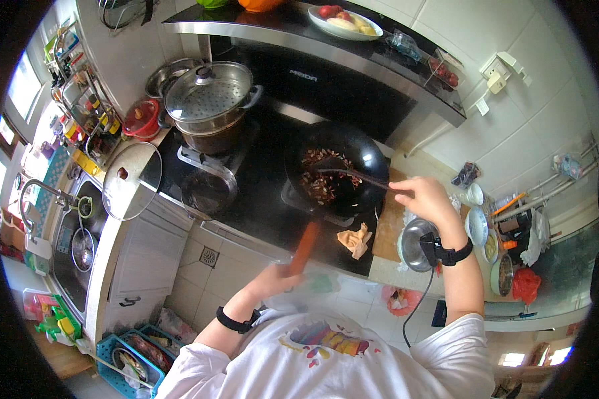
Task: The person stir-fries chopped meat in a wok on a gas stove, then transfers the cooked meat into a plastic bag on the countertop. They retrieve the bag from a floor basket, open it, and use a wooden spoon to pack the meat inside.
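My left hand (274, 282) is wrapped around the orange-brown handle (305, 244) of a black wok (370, 192), which sits on the right side of the stove. With my right hand (419, 195) I grip a dark spatula (367, 175) by its upper end. Its head rests among chopped reddish-brown and pale food pieces (324, 187) in the wok, partly hidden by them. Just in front of the wok, a crumpled tan cloth (355, 240) lies on the black cooktop (259, 219). Below my right forearm stands a steel bowl (412, 245).
A lidded steamer pot (207, 107) occupies the left burner. One glass lid (132, 180) lies at the counter's corner, near the sink (67, 259). Bowls (475, 227) crowd the right counter beside a wooden cutting board (390, 232). A range hood (329, 47) overhangs the stove's back.
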Motion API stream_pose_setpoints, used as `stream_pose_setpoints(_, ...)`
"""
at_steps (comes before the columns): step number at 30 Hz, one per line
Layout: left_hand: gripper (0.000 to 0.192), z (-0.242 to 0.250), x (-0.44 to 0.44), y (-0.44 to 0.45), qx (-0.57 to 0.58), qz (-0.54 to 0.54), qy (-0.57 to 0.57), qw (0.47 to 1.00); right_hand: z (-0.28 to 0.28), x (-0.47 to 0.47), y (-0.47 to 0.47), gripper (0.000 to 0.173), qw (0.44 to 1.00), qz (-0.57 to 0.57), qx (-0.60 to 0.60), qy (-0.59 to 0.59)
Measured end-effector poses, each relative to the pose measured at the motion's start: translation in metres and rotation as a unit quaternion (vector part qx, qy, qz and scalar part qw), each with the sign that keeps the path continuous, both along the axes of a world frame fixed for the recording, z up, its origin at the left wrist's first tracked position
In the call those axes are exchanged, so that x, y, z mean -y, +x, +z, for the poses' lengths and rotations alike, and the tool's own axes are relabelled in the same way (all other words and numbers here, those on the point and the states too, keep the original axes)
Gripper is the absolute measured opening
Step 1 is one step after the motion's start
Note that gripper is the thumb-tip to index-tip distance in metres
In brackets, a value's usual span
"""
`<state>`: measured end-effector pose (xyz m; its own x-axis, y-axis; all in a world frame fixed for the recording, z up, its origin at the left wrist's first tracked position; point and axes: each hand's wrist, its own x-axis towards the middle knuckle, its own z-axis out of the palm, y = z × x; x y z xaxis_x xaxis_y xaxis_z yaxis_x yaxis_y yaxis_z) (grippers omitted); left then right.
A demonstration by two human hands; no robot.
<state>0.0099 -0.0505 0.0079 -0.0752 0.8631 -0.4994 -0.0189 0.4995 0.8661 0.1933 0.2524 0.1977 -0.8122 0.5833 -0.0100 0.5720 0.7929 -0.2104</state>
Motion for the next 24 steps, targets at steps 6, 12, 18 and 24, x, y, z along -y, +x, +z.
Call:
stream_pose_setpoints(6,0.050,0.004,0.001,0.001,0.002,0.012,0.006,1.000,0.029,-0.010,0.016,0.028,0.995,0.038,0.092,-0.016)
stream_pose_setpoints(12,0.046,0.005,0.002,0.002,0.033,0.014,-0.023,0.999,-0.008,-0.031,-0.012,0.026,0.989,0.028,0.031,0.141)
stream_pose_setpoints(18,0.045,0.001,0.002,0.003,0.028,0.029,0.007,0.999,-0.013,-0.020,-0.017,0.028,0.997,0.036,0.057,0.046)
stream_pose_setpoints(24,0.043,0.007,0.002,0.005,0.024,0.027,-0.010,0.999,0.085,0.010,0.027,0.028,0.989,0.030,0.143,0.007)
